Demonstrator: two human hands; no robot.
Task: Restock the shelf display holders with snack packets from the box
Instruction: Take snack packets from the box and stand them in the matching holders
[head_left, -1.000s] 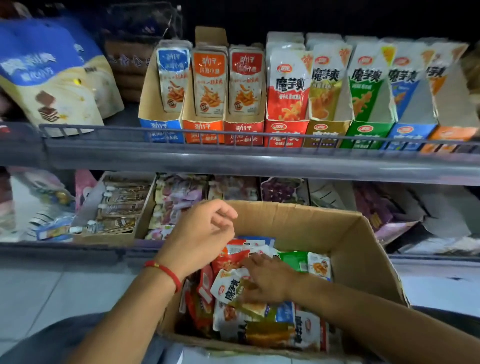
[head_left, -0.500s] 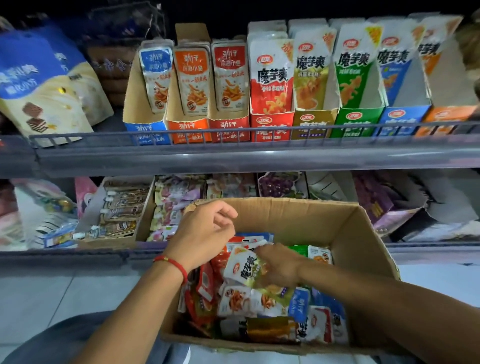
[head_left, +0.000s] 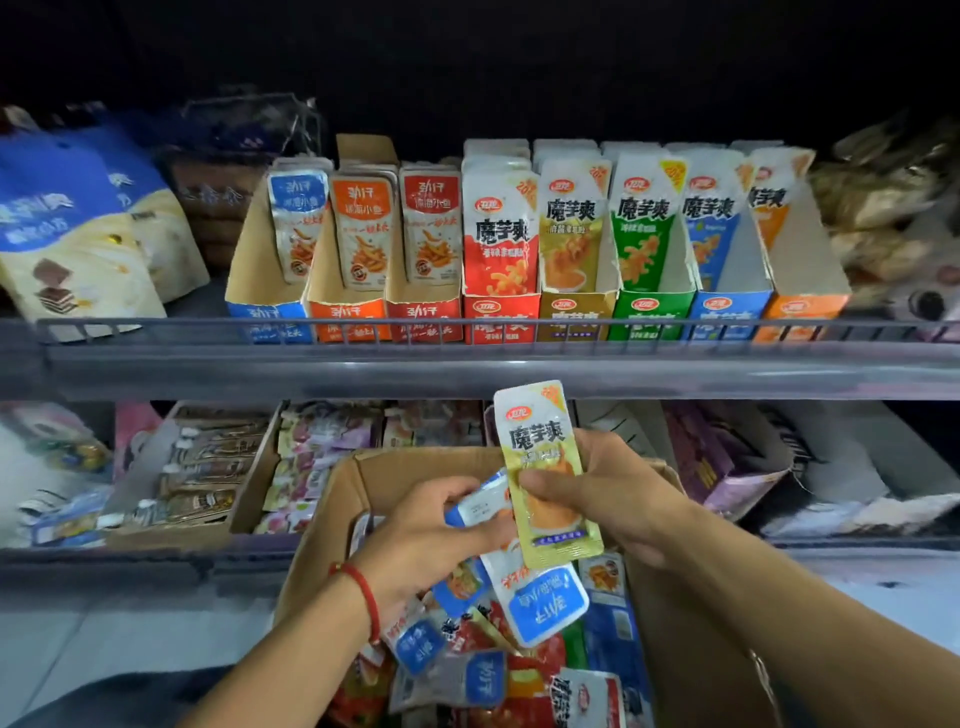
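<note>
Two hands meet above the open brown cardboard box. The right hand pinches one yellow-and-white foil snack packet with black characters, held upright over the box's far edge, thumb on its front. The left hand, a red string bracelet at its wrist, curls round a few blue-and-white packets; their exact count cannot be told. One larger blue-labelled white packet hangs just below the yellow one. Inside the box lie many loose packets, red, blue and green. Above the box, on the grey wire-fronted shelf, stand eight cardboard display holders in a row: blue, orange, red, then red, yellow, green, blue, orange, each with upright packets.
</note>
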